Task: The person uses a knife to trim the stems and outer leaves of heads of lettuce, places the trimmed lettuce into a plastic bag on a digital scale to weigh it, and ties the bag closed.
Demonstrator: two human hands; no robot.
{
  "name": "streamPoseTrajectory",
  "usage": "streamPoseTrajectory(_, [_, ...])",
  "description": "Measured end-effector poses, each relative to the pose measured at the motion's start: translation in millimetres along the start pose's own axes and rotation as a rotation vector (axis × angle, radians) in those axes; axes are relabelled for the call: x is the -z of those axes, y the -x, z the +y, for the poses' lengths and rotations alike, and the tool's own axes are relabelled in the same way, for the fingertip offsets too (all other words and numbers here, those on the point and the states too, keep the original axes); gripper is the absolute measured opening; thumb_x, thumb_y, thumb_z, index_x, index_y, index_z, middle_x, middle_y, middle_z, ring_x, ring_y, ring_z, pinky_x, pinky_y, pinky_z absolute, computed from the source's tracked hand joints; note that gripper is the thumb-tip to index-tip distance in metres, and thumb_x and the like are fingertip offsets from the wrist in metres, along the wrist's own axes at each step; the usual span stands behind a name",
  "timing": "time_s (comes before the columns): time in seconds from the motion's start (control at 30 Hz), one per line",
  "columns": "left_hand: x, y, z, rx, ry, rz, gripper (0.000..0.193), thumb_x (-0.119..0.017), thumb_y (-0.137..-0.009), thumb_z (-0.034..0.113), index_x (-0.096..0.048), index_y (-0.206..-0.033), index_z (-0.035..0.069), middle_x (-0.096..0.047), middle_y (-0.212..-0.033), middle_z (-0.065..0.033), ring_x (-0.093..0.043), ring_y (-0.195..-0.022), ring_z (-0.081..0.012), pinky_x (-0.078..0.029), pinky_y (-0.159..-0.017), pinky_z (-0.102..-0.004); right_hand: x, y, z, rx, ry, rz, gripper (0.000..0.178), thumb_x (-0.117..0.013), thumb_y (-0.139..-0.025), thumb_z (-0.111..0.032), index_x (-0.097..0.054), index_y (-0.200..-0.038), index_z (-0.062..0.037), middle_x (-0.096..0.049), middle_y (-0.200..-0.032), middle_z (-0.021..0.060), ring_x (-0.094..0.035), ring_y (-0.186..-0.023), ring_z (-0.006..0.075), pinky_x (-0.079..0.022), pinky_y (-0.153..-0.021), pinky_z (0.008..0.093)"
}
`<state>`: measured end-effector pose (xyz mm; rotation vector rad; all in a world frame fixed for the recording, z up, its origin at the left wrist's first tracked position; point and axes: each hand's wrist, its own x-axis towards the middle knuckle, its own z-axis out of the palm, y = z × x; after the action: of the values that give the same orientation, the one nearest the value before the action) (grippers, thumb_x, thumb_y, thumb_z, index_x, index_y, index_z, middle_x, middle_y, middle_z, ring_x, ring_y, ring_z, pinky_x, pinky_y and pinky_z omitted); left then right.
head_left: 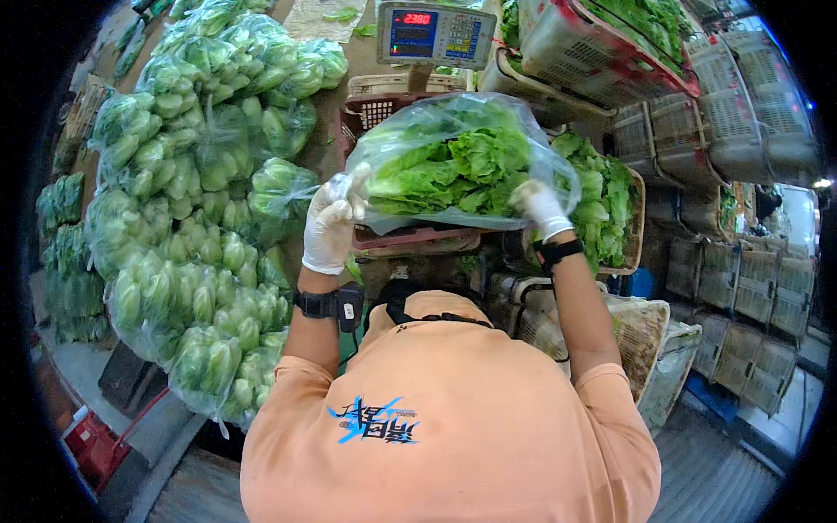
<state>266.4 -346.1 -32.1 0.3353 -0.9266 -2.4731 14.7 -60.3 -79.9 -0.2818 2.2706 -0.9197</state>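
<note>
A clear plastic bag of green leaf lettuce (462,161) lies across a dark red crate (410,240) in front of me. My left hand (331,222), in a white glove, is closed on the gathered plastic at the bag's left end. On the other side, my right hand (540,207), also gloved, is at the bag's right end against the leaves. Plastic and leaves partly cover its fingers, so their grip is unclear. Just beyond the bag stands a digital scale display (436,35) with lit red digits.
Many bagged green vegetables (192,235) are piled at the left. A basket of loose lettuce (610,205) stands right of the bag, with a red-rimmed crate (602,52) behind it. Stacked crates (732,296) line the far right. Worn baskets (619,331) sit beside my right arm.
</note>
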Motion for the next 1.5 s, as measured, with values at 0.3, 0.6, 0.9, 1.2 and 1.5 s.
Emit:
streamPoseTrajectory(0.3, [-40,-21,3,0.042,-0.178,-0.126,0.057,-0.064,-0.068,0.007,-0.052,-0.124,0.005,-0.023,-0.147,-0.0091,-0.036,-0.128,-0.0240,-0.049,-0.082,-0.0289,52,-26,-24,0.351,-0.194,0.092,0.035,-0.057,-0.082,-0.006,-0.051,-0.116,-0.0081,-0.062,-0.098,0.0066,-0.059,-0.085,0.0145,-0.048,-0.074,0.0263])
streamPoseTrajectory(0.6, [-42,-9,-15,-0.126,-0.629,0.330,0.035,-0.054,-0.082,0.006,-0.052,-0.117,0.002,-0.047,-0.129,-0.0113,-0.048,-0.114,-0.0218,-0.040,-0.093,-0.0310,37,-76,-42,0.441,1.006,0.099,0.077,-0.074,-0.066,-0.030,-0.037,-0.134,-0.0222,-0.049,-0.125,0.0050,-0.045,-0.114,0.0281,-0.040,-0.095,0.0400])
streamPoseTrajectory(0.9, [-113,9,-37,-0.117,-0.936,0.188,0.029,-0.053,-0.089,0.012,-0.052,-0.115,0.001,-0.058,-0.108,-0.0093,-0.058,-0.090,-0.0175,-0.048,-0.077,-0.0285,63,-63,-78,0.450,0.550,-0.100,0.071,-0.072,-0.065,-0.045,-0.052,-0.121,-0.0057,-0.055,-0.116,0.0162,-0.052,-0.107,0.0288,-0.041,-0.090,0.0372])
streamPoseTrajectory(1.2, [-118,-62,-138,0.303,0.192,0.131,0.059,-0.051,-0.089,0.043,-0.034,-0.133,0.008,-0.043,-0.133,-0.0122,-0.044,-0.120,-0.0263,-0.041,-0.096,-0.0415,64,23,-112,0.588,-0.036,-0.240,0.065,-0.072,-0.071,-0.034,-0.049,-0.119,0.0032,-0.056,-0.114,0.0213,-0.057,-0.100,0.0278,-0.044,-0.085,0.0334])
streamPoseTrajectory(1.5, [-123,-67,-152,0.254,0.508,0.012,0.071,-0.064,-0.078,0.046,-0.034,-0.133,0.010,-0.040,-0.134,-0.0116,-0.041,-0.122,-0.0295,-0.034,-0.100,-0.0511,55,49,-71,0.774,0.028,0.345,0.035,-0.074,-0.072,-0.026,-0.058,-0.096,-0.0054,-0.053,-0.090,0.0071,-0.049,-0.071,0.0144,-0.043,-0.062,0.0246])
